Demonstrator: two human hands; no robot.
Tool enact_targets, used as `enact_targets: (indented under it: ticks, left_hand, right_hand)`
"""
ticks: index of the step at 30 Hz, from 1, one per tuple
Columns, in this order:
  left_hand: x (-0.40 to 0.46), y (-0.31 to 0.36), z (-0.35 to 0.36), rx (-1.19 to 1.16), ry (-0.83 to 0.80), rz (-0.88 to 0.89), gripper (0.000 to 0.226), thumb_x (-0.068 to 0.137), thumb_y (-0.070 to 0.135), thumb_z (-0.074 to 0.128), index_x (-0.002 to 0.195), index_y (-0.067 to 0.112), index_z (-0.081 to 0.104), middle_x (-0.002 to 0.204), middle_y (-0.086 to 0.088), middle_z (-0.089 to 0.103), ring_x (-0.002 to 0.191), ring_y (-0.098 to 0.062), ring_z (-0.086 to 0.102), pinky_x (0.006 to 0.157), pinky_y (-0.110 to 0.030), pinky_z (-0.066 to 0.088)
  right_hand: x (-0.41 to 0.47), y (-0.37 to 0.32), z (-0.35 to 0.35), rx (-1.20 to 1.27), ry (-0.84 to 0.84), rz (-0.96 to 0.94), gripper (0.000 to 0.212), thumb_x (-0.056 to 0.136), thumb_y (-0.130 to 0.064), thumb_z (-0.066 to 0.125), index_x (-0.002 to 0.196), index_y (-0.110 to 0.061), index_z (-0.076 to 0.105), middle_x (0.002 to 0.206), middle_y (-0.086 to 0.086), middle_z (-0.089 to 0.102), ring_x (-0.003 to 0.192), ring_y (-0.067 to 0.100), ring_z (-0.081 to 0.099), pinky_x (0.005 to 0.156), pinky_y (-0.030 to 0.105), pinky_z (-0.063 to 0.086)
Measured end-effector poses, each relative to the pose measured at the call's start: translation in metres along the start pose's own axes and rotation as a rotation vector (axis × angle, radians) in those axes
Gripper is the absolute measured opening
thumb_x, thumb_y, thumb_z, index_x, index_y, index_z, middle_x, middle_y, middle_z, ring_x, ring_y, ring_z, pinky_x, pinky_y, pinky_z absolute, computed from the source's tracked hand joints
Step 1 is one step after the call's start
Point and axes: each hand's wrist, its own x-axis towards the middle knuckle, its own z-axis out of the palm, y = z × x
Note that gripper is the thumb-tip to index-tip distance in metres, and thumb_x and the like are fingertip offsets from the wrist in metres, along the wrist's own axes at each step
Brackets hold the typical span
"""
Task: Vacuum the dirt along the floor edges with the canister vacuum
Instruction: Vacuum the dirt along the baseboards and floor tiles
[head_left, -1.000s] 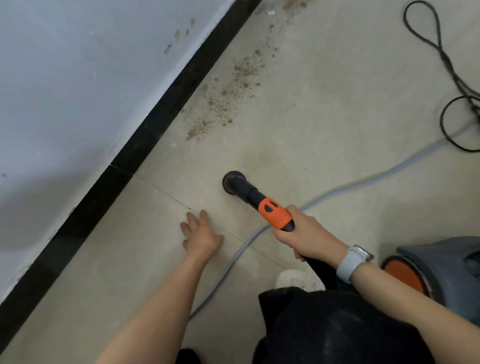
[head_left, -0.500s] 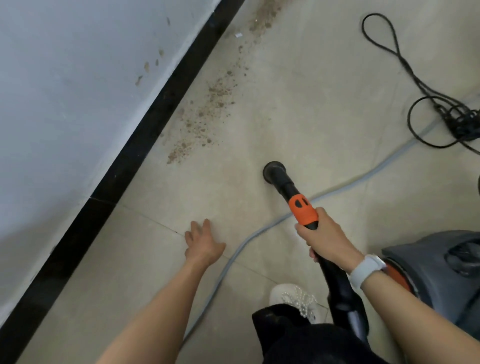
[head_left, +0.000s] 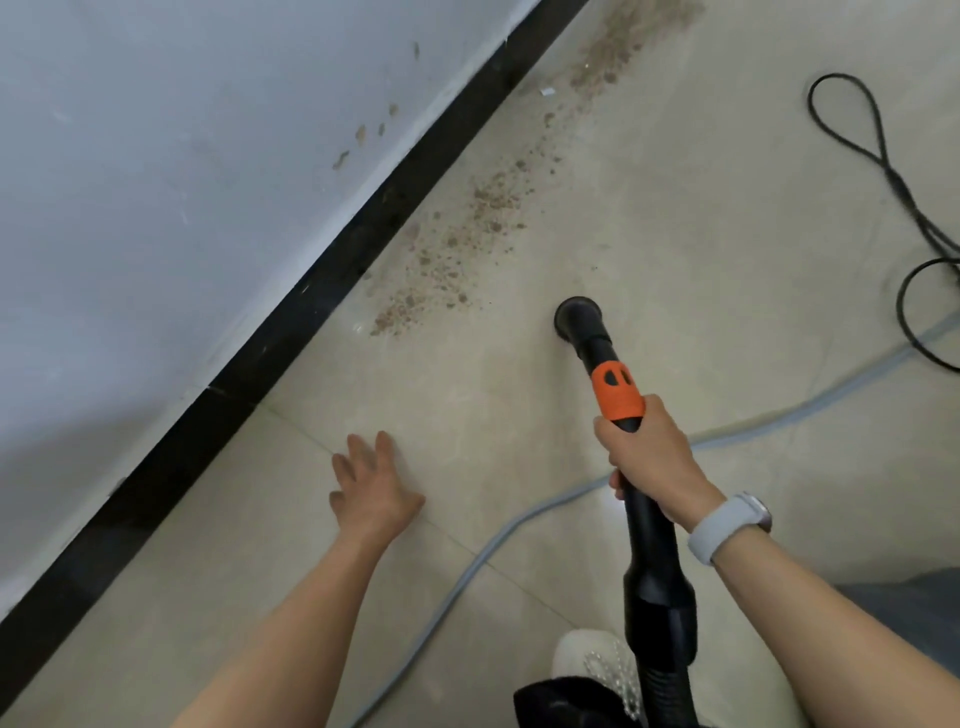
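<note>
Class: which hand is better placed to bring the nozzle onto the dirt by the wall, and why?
Right. The right hand already grips the wand, with the nozzle just right of the dirt. The left hand lies open near the floor, holding nothing.

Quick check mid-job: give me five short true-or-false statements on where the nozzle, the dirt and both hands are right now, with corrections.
1. The right hand grips the vacuum wand. True.
2. The nozzle sits on the dirt trail. False: it is on bare tile to the right of the trail.
3. The left hand holds the grey hose. False: it is spread open just over the floor, holding nothing.
4. Dirt lies along the black baseboard. True.
5. The black cable is wrapped around the wand. False: it lies looped on the floor at far right.
</note>
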Motion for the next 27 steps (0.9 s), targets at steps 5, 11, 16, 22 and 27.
enact_targets:
  ticks: [5,11,16,22,27]
  left_hand:
    - [0.008,-0.001,-0.002,-0.021,0.027,-0.049,0.102,0.079,0.036,0.073,0.150,0.024,0.000,0.157,-0.005,-0.016,0.144,-0.032,-0.011,0.115,-0.053,0.015]
    - [0.019,-0.005,-0.010,-0.014,0.022,-0.063,0.113,0.075,0.043,0.075,0.150,0.024,-0.007,0.156,-0.005,-0.021,0.144,-0.031,-0.017,0.116,-0.054,0.010]
    - [0.024,0.001,-0.015,0.006,-0.033,-0.049,0.121,0.073,0.038,0.078,0.149,0.023,-0.015,0.155,-0.005,-0.027,0.143,-0.031,-0.021,0.114,-0.058,0.009]
    - [0.029,0.000,-0.016,0.015,-0.046,-0.049,0.124,0.071,0.037,0.079,0.149,0.024,-0.017,0.154,-0.005,-0.029,0.143,-0.031,-0.022,0.114,-0.059,0.008]
    - [0.029,0.001,-0.015,0.033,-0.022,-0.062,0.125,0.069,0.039,0.080,0.149,0.025,-0.015,0.155,-0.004,-0.026,0.143,-0.030,-0.021,0.114,-0.058,0.011]
  right_hand:
    - [-0.015,-0.015,0.049,-0.269,-0.378,-0.159,0.019,0.086,-0.022,0.056,0.094,-0.013,0.042,0.069,0.008,0.055,0.042,0.022,0.054,0.041,0.026,0.046]
    - [0.014,-0.033,0.049,-0.344,-0.345,-0.224,0.020,0.086,-0.024,0.056,0.097,-0.013,0.043,0.069,0.008,0.057,0.042,0.024,0.057,0.043,0.026,0.047]
    - [0.050,-0.055,0.036,-0.181,-0.141,-0.171,0.020,0.087,-0.020,0.056,0.098,-0.010,0.042,0.077,0.012,0.056,0.043,0.023,0.054,0.042,0.028,0.048]
    - [0.028,-0.064,0.059,-0.324,-0.329,-0.266,0.018,0.087,-0.022,0.056,0.093,-0.014,0.041,0.069,0.008,0.056,0.039,0.021,0.054,0.039,0.026,0.046]
    - [0.006,-0.063,0.092,-0.547,-0.504,-0.401,0.024,0.086,-0.030,0.055,0.098,-0.015,0.040,0.079,0.013,0.061,0.067,0.037,0.063,0.064,0.043,0.056]
